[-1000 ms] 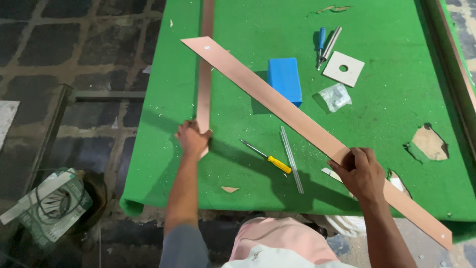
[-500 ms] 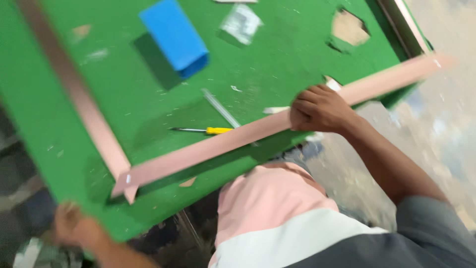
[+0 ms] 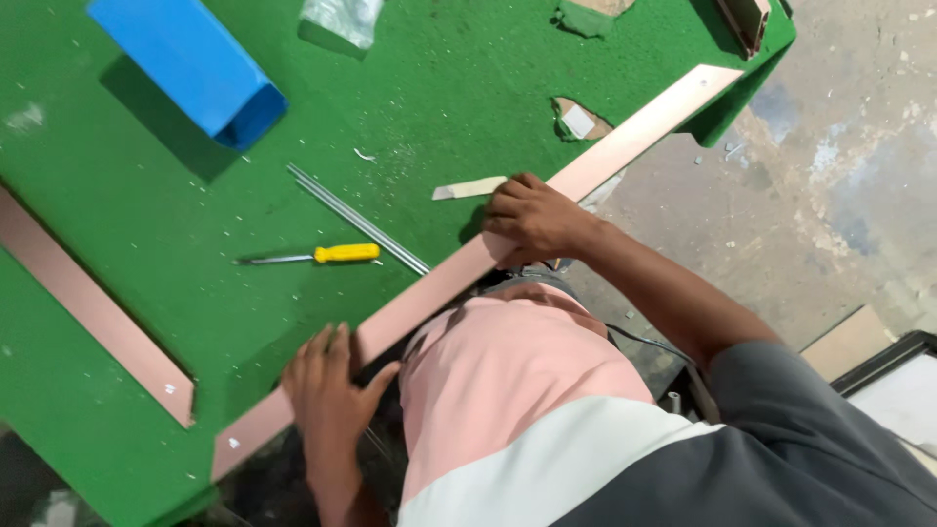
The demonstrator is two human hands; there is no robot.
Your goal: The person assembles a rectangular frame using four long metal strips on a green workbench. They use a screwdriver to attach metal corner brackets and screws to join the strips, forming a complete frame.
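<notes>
A long pink-brown strip (image 3: 625, 146) lies along the near edge of the green-covered table (image 3: 449, 88). My right hand (image 3: 527, 217) grips it near the middle, fingers curled over its top. My left hand (image 3: 327, 381) presses flat on the strip closer to its left end, fingers together. A second strip of the same colour (image 3: 93, 307) lies on the table at the left, its near end a short gap from the first strip's end.
A yellow-handled screwdriver (image 3: 317, 256) and a thin metal rod (image 3: 356, 218) lie just beyond the strip. A blue box (image 3: 190, 63) and a clear plastic bag (image 3: 340, 15) sit farther back. A small pale offcut (image 3: 470, 187) rests by my right hand. Concrete floor at right.
The long strip has swung from a diagonal across the table to lie along the near edge. My left hand left the second strip and now presses on the long one. The view has tilted.
</notes>
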